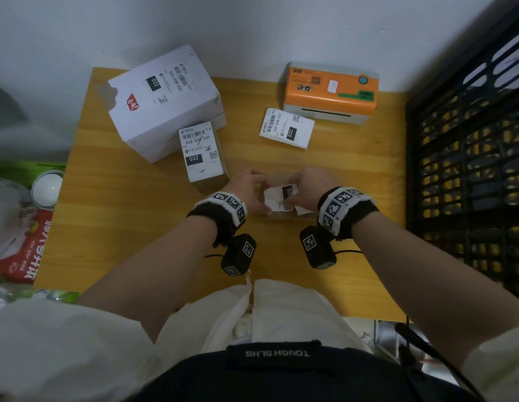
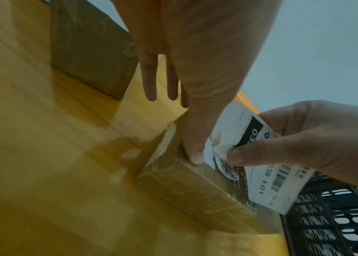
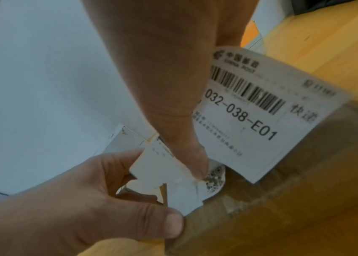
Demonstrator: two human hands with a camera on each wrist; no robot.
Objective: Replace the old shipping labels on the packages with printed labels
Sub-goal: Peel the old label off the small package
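Observation:
A small brown taped box (image 1: 278,216) (image 2: 191,187) (image 3: 283,207) lies at the middle of the wooden table (image 1: 122,227). My left hand (image 1: 246,190) (image 2: 195,69) (image 3: 64,216) holds its left end: the thumb presses on the top edge and a finger curls behind the far side. My right hand (image 1: 306,184) (image 2: 326,138) (image 3: 162,69) pinches the torn old label (image 1: 281,195) (image 2: 267,181) (image 3: 250,112), marked 032-038-E01. The label is partly lifted off the box top. A stack of printed labels (image 1: 287,129) lies in front of the orange printer (image 1: 330,91).
A large white box (image 1: 165,103) with a label stands at the back left. A second brown box (image 1: 200,153) (image 2: 90,48) with a label sits against it. A black lattice crate (image 1: 470,169) borders the table's right side. Bags and a cup (image 1: 46,190) sit off the left edge.

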